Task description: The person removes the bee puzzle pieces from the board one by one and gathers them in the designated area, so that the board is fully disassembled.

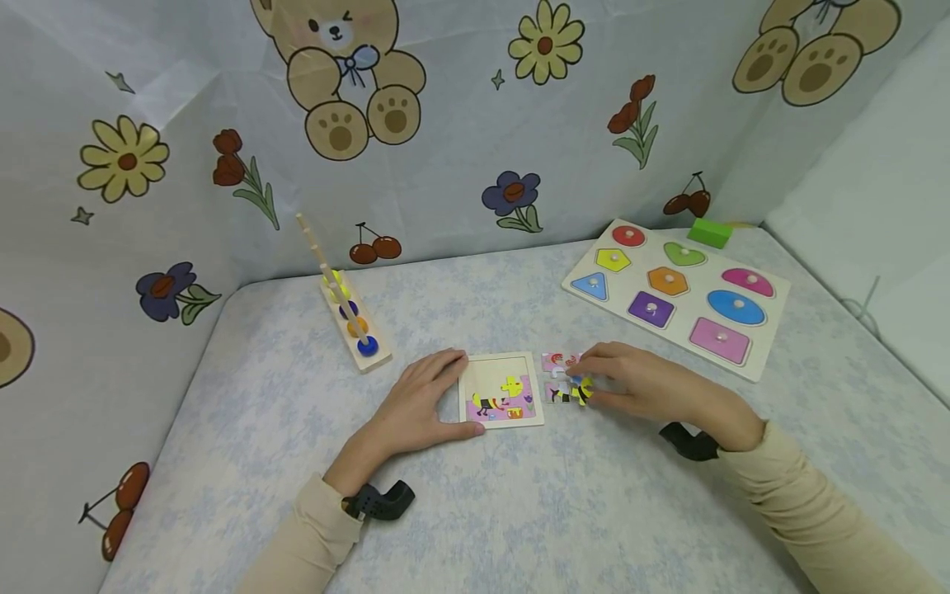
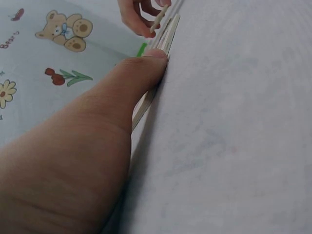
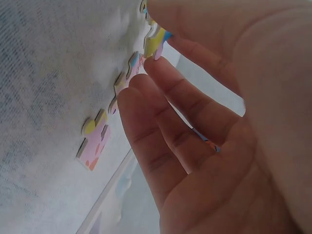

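My left hand [image 1: 416, 404] spans the left side of a small square wooden puzzle tray [image 1: 490, 369], thumb at its near corner and fingers at the far one. Several pink and yellow picture pieces lie in the tray's lower part; bare wood shows above them. Just right of the tray, my right hand [image 1: 646, 384] pinches a yellow, blue and pink jigsaw piece [image 3: 154, 45] between thumb and index finger, tilted above the table. Loose jigsaw pieces [image 1: 557, 392] lie under and beside that hand, partly hidden by its fingers. A pink one [image 3: 95, 146] shows in the right wrist view.
A wooden peg stacker [image 1: 378, 360] with coloured discs and a leaning row of pegs stands at the back left. To the back right lies a knobbed shape board [image 1: 631, 307], with a green block [image 1: 710, 233] at its far edge. Patterned cloth [image 1: 445, 165] hangs behind the table.
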Action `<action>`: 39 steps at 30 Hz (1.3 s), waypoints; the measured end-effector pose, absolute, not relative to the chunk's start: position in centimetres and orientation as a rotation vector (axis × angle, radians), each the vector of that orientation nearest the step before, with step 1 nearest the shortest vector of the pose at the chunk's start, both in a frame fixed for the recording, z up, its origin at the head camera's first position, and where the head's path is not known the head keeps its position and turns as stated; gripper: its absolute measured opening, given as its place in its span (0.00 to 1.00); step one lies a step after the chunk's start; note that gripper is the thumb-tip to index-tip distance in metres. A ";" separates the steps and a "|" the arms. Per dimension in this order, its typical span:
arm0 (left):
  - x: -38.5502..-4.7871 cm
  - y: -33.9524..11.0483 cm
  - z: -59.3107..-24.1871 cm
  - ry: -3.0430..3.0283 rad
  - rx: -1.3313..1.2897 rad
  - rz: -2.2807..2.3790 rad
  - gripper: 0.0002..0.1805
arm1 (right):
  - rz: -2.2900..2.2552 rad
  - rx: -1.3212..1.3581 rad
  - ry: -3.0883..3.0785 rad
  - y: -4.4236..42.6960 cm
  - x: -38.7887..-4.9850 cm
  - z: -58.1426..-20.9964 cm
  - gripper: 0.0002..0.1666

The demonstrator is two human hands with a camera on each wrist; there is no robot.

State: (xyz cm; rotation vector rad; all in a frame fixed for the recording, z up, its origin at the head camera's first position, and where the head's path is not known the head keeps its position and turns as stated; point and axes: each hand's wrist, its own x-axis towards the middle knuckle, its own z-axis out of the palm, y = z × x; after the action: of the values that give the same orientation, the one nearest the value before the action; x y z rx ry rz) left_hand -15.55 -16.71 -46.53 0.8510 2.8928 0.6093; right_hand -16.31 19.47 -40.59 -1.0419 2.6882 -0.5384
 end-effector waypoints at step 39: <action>-15.6 -16.7 -46.4 2.890 0.846 0.605 0.60 | -0.532 -1.006 2.692 19.7 -16.6 -40.1 0.23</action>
State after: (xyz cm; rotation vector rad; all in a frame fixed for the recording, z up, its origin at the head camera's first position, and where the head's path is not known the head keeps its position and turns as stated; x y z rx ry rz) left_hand -15.57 -16.67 -46.43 0.8457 2.8897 0.6050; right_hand -16.57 19.72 -40.07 -1.0063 2.6924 -0.5321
